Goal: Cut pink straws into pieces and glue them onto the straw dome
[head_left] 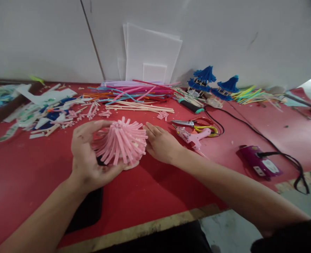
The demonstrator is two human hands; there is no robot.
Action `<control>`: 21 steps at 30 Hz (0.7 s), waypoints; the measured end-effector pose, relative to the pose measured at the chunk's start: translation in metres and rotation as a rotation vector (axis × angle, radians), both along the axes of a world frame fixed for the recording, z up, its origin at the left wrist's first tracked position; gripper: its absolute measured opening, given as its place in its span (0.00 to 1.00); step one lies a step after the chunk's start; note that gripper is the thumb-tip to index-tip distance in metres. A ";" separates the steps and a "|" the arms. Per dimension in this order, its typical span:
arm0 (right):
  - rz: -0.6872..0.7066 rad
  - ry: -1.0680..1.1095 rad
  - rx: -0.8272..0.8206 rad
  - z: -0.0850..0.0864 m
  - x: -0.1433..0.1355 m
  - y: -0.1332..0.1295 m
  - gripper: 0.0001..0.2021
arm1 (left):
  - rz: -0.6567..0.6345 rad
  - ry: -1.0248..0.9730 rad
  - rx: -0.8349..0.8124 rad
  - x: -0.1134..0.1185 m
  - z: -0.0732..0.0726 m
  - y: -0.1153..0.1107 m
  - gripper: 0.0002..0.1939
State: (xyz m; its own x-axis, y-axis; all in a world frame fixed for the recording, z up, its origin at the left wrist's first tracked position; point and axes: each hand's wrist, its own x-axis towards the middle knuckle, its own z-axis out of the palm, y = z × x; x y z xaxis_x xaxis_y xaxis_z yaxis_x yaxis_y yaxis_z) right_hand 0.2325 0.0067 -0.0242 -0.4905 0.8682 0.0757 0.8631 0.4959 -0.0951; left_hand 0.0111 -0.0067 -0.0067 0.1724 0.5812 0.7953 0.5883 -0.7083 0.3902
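Observation:
A pink cone-shaped roof model (121, 140), made of fuzzy pipe-cleaner strips fanning down from its top, is held just above the red table. My left hand (85, 158) curves around its left side, thumb along the lower front. A pale round base shows partly below the strips. At the model's right edge is my right hand (162, 142), fingers stretched out and partly hidden behind it; whether they touch it I cannot tell. A pink glue gun (196, 137) and scissors (183, 123) lie just right of that hand.
Bundled pipe cleaners (137, 92) and scraps (50, 114) line the back and left. Two blue roof models (204, 79) stand back right. A purple power adapter (262, 163) with a black cord is at right. A dark flat object (88, 211) lies under my left forearm.

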 end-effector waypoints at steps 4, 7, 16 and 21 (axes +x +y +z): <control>0.056 -0.030 0.007 -0.007 0.011 -0.003 0.21 | -0.160 0.036 0.084 0.005 0.004 0.000 0.43; 0.096 -0.045 0.008 -0.006 0.026 -0.015 0.19 | -0.206 0.042 0.104 0.007 0.006 0.001 0.44; -0.086 0.004 0.089 0.020 0.035 -0.038 0.17 | -0.212 0.084 0.089 0.004 0.005 -0.002 0.40; -0.072 -0.102 0.057 0.027 0.030 -0.033 0.17 | -0.443 -0.155 0.053 0.006 0.002 0.004 0.44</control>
State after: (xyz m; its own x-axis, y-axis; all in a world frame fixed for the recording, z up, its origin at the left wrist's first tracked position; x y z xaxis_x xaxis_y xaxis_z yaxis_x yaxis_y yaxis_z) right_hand 0.2629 -0.0267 0.0025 -0.4346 0.8971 0.0791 0.9005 0.4343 0.0219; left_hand 0.0169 -0.0026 -0.0043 0.2713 0.4366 0.8578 0.1629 -0.8992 0.4062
